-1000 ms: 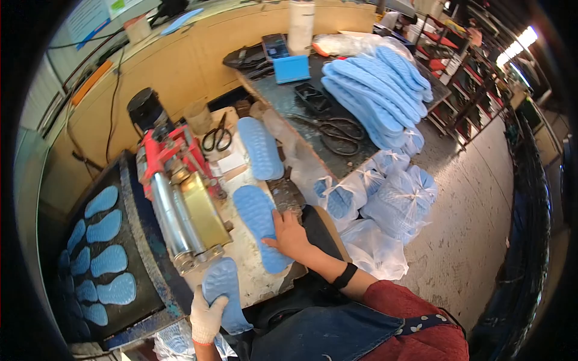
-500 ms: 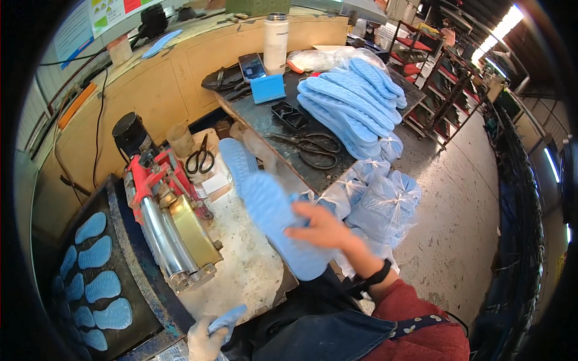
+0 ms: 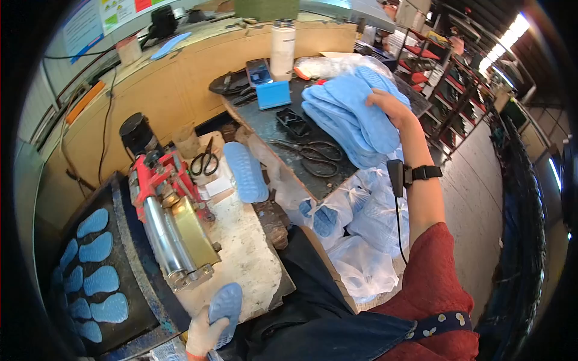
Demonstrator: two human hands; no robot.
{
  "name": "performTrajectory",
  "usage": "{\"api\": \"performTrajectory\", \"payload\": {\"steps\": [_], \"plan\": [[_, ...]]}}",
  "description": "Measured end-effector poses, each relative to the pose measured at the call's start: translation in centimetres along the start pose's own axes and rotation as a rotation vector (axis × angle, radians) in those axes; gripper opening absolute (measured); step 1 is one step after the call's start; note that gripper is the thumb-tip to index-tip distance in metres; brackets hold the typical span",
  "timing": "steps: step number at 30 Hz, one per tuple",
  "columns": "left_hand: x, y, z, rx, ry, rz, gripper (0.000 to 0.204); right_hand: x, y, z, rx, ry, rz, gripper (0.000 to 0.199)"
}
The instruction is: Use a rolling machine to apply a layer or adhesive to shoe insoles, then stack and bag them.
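At the bottom, my pale-gloved left hand (image 3: 203,332) grips a short blue insole piece (image 3: 226,310) near the worktable's front edge. My bare right hand (image 3: 388,108) reaches to the far right, its fingers curled over the edge of a smooth blue insole (image 3: 376,126). That insole lies on top of a pile of blue insoles (image 3: 337,126) on the dark table. A smaller stack of textured blue insoles (image 3: 245,173) rests on the worktable between the scissors and the dark table.
A red machine with a steel roller (image 3: 165,231) stands on the worktable. Left of it, blue pieces (image 3: 101,280) lie on a dark belt. Large black shears (image 3: 313,155), small scissors (image 3: 205,161), a white bottle (image 3: 282,51) and a phone (image 3: 259,72) are around. Plastic bags (image 3: 367,240) of insoles sit below.
My right hand has carried the insole from above the worktable to the pile at the far right. My left hand has risen slightly, showing more of its blue piece.
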State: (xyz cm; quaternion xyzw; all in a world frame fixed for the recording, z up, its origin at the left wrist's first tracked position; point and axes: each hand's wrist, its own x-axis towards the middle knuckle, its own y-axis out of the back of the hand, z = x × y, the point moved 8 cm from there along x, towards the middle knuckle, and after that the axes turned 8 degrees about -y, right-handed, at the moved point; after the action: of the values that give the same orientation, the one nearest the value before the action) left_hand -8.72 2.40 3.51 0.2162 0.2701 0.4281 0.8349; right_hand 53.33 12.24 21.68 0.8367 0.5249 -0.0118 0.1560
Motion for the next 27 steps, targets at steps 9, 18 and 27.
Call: {"api": "performTrajectory", "payload": {"steps": [9,18,27], "plan": [[4.3,1.8,-7.0,-0.533,0.034,0.169,0.039,-5.0,-3.1,-4.7,-0.706,0.769,0.705,0.037],[10.6,0.0,-12.8,0.070,0.006,0.518,0.059,-14.0,-22.5,6.6,0.393,0.118,-0.266,0.073],[0.6,4.6,-1.5,0.206,-0.048,0.522,0.041,-16.2,-32.5,12.0,0.528,0.026,-0.381,0.049]]}}
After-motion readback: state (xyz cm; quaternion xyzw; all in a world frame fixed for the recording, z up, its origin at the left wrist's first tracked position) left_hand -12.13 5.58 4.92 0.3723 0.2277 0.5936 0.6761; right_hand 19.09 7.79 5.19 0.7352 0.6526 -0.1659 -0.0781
